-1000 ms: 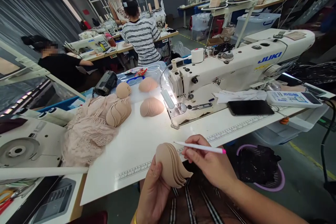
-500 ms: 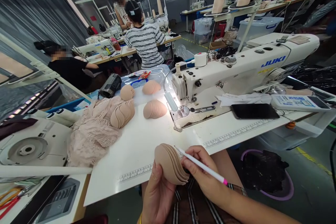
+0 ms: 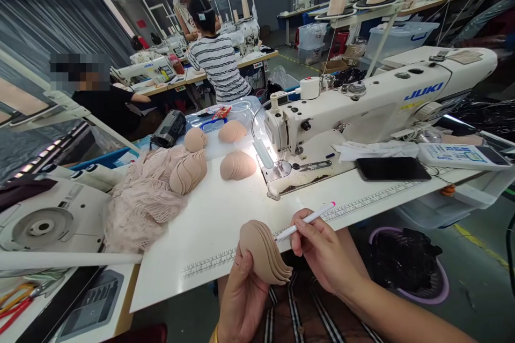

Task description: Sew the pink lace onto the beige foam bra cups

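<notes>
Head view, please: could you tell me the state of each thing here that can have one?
Left hand, closed around the stack of foam cups.
Right hand, pinching the pen, tip at the stack's edge.
Machine lamp, lit.
Phone, lying flat, screen dark.
Lace fabric, heaped in a loose pile.

I see stack of beige foam cups (image 3: 263, 252) fanned out, held on edge over near desk border. White pen (image 3: 304, 220), pink cap, tilted, tip touching stack.
</notes>
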Action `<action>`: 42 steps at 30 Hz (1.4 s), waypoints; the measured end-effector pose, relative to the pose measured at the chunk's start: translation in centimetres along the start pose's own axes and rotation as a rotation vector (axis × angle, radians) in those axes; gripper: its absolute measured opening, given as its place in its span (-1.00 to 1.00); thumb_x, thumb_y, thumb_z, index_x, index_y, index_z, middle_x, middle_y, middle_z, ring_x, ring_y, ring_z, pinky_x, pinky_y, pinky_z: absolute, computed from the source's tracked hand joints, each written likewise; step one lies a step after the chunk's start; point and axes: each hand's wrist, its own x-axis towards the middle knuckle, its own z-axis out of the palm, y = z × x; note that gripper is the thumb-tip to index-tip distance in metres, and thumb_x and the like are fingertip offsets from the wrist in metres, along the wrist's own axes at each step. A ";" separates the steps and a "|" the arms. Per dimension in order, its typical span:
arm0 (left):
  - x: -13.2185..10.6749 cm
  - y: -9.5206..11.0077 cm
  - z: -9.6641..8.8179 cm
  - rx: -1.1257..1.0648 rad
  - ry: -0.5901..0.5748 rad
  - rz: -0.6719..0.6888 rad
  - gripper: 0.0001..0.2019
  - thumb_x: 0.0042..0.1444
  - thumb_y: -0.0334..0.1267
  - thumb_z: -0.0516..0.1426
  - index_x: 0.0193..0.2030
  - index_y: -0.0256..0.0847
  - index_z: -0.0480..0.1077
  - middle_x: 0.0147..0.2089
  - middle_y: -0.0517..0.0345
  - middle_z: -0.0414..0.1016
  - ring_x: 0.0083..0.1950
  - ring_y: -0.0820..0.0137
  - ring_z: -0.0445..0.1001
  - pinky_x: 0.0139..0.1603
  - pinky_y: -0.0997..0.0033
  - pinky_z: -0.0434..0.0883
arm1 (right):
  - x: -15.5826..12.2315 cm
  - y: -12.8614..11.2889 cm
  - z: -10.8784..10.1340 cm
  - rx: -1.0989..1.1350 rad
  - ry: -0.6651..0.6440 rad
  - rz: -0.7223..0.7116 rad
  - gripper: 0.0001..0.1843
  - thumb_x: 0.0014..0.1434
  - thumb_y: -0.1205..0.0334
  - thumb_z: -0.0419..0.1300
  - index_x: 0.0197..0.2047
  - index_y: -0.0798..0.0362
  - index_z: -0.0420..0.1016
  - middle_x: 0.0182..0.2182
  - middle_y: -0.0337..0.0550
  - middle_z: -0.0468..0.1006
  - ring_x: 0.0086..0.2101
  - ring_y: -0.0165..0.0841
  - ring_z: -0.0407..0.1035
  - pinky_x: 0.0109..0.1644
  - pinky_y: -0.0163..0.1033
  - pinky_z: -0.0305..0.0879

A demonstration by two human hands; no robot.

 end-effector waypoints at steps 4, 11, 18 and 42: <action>0.0 0.0 0.0 0.029 0.032 0.007 -0.55 0.43 -0.23 0.12 0.42 0.00 0.34 0.22 0.00 0.59 0.33 0.13 0.48 0.29 0.09 0.50 | 0.2 0.2 -0.3 -0.035 0.005 -0.054 -0.63 0.28 -0.10 0.37 -0.28 0.02 0.44 -0.56 -0.31 0.48 -0.49 -0.43 0.30 -0.37 -0.32 0.21; 0.1 0.1 0.4 0.035 0.003 0.014 -0.58 0.40 -0.27 0.16 0.36 -0.01 0.41 0.24 0.01 0.57 0.23 0.20 0.55 0.34 0.13 0.45 | 0.0 0.7 -0.3 -0.053 -0.071 -0.076 -0.67 0.37 -0.08 0.29 -0.24 0.01 0.43 -0.55 -0.32 0.50 -0.49 -0.44 0.32 -0.36 -0.32 0.23; 0.0 0.1 0.8 0.054 0.073 0.015 -0.54 0.35 -0.28 0.22 0.37 -0.06 0.40 0.24 -0.05 0.57 0.21 0.17 0.56 0.30 0.10 0.48 | -0.1 1.1 -0.7 -0.115 -0.126 -0.094 -0.71 0.43 -0.03 0.23 -0.19 0.01 0.44 -0.51 -0.29 0.53 -0.45 -0.42 0.36 -0.32 -0.30 0.27; -0.3 0.9 2.0 0.274 0.052 0.043 -0.61 0.25 -0.19 0.32 0.20 -0.17 0.50 0.18 -0.07 0.58 0.12 0.18 0.56 0.14 0.24 0.54 | -0.4 -0.1 -0.6 -0.223 -0.155 -0.169 -0.78 0.45 -0.02 0.19 -0.08 -0.06 0.49 -0.40 -0.22 0.58 -0.36 -0.29 0.43 -0.23 -0.19 0.36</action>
